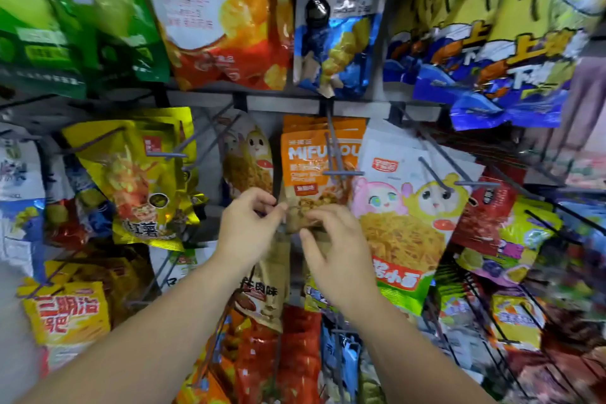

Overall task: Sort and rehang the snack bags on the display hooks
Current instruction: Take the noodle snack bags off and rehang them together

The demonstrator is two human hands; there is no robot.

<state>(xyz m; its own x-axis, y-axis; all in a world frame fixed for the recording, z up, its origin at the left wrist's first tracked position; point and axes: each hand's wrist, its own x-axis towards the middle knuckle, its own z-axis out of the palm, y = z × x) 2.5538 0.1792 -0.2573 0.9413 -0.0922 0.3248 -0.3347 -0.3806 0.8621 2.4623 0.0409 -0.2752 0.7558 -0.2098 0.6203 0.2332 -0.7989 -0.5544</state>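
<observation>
At the middle of the rack, a tan snack bag (270,289) hangs by its crumpled top edge from both hands. The left hand (246,229) pinches that edge between thumb and forefinger. The right hand (337,249) has its fingers curled over the same edge from the 3 o'clock side.

To hang it cleanly, I'd pull the top flat between the two grips so the hole opens. Then I'd bring it square to a hook tip and slide it straight back along the prong, not at an angle. The nearest hook (342,172) sits at 12 o'clock from the hands and already carries orange bags (314,157). I cannot tell whether that is the right place for this bag.

A white noodle bag (405,207) hangs at 3 o'clock and a yellow bag (141,180) at 9 o'clock.

The hanging hole is hidden under the fingers. The left forearm covers part of the bag's print. The rows at 6 o'clock and the far edges are too smeared to read.
</observation>
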